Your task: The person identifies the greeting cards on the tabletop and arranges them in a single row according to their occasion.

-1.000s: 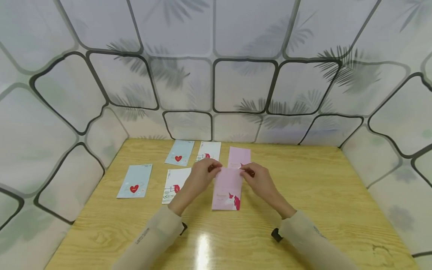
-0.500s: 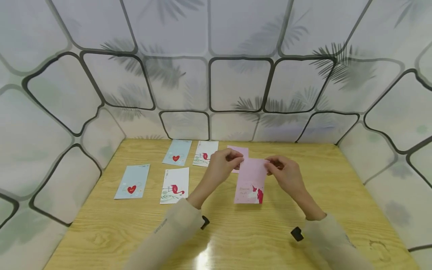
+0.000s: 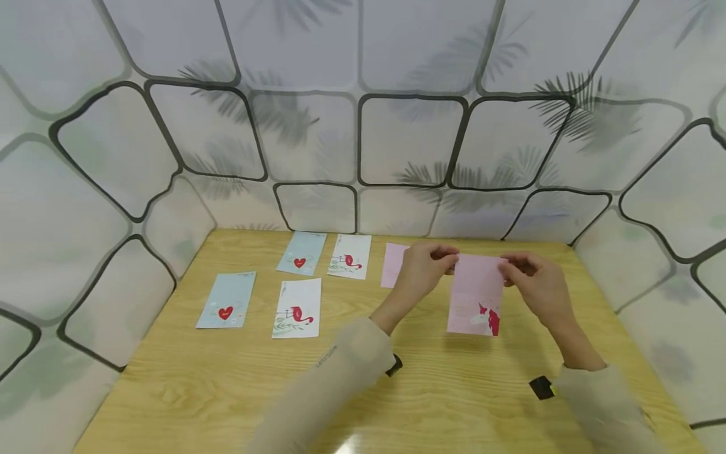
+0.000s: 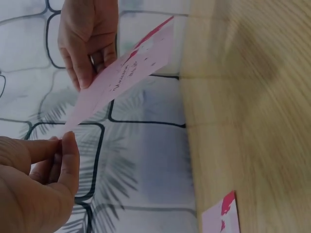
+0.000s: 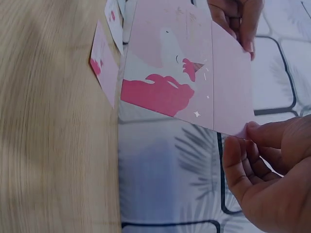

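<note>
A pink card [image 3: 475, 296] with a white unicorn and red mane hangs upright above the table, its lower edge over the wood. My left hand [image 3: 422, 271] pinches its upper left corner between thumb and fingers. At the upper right corner, my right hand [image 3: 535, 287] pinches it the same way. The right wrist view shows the unicorn side of the card [image 5: 165, 63] and a straight crease across its plain upper part. A second pink card [image 3: 391, 268] lies on the table behind my left hand, which covers part of it.
Two pale blue heart cards, one at the left [image 3: 227, 293] and another at the back [image 3: 300, 249], lie on the wooden table [image 3: 227, 391]. Two white flamingo cards, a rear one [image 3: 346, 246] and a nearer one [image 3: 295, 299], lie beside them. A patterned curtain [image 3: 408, 139] encloses the table's back and sides.
Both hands have carried the pink card up off the table and to the right, away from the second pink card. The cards on the table stay in place.
</note>
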